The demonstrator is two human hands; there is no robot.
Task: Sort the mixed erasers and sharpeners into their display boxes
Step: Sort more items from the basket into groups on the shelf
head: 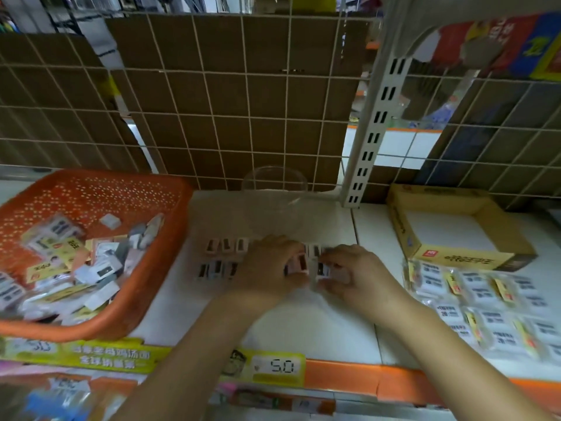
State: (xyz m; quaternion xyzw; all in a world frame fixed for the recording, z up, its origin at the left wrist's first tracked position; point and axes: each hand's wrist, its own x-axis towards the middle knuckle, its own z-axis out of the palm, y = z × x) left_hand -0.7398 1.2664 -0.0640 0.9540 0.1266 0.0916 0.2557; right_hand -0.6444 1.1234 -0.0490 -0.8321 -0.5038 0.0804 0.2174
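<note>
At your nine o'clock the orange basket (91, 208) holds mixed erasers (69, 262), the price tag (279, 366) at six reads 5.0, and your left hand (270, 262) and right hand (355, 275) pinch small erasers (299, 264) on the white shelf (303, 323).

Small boxed erasers (226, 258): two rows, frame centre. Mixed stock in orange basket (170, 189), left. Yellow display box (461, 256), right, open.
</note>
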